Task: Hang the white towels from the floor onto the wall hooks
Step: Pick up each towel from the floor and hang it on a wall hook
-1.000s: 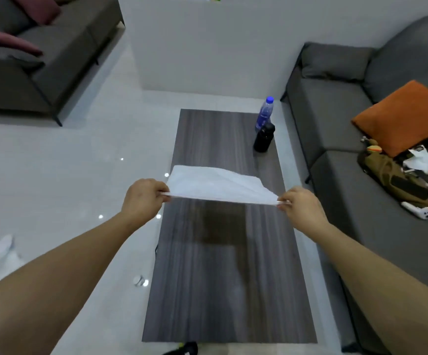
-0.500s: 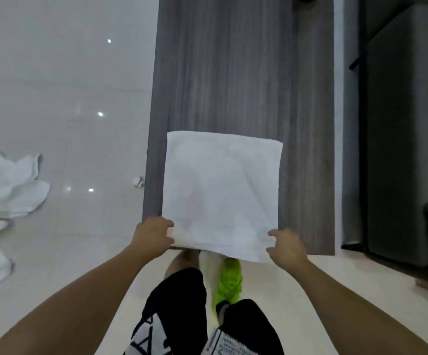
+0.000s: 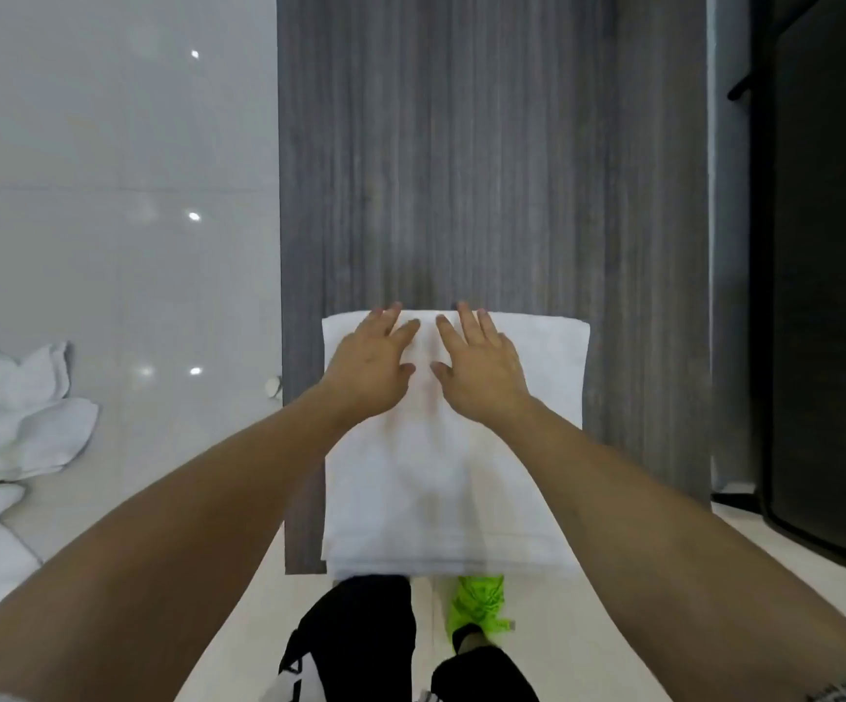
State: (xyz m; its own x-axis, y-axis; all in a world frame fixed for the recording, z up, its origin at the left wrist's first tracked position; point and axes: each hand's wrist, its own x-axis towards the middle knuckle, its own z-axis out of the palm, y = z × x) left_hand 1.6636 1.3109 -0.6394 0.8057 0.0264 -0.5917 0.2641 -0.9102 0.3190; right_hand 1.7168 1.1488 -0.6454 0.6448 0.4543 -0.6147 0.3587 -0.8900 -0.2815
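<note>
A folded white towel (image 3: pixel 453 488) lies flat on the near end of the dark wooden table (image 3: pixel 491 169), its near edge hanging slightly over the table's edge. My left hand (image 3: pixel 372 364) and my right hand (image 3: pixel 479 367) rest side by side on the towel's far half, fingers straight and spread, pressing it down. Several crumpled white towels (image 3: pixel 10 428) lie in a heap on the pale floor at the left. No wall hooks are in view.
A dark sofa (image 3: pixel 826 296) runs along the right side of the table. The glossy tiled floor (image 3: pixel 106 195) stretches to the left. My legs and a bright green shoe (image 3: pixel 481 605) stand at the table's near end.
The towel was held stretched by two corners, then laid on the table. Both hands have let go of its near corners and now lie flat on its far half.
</note>
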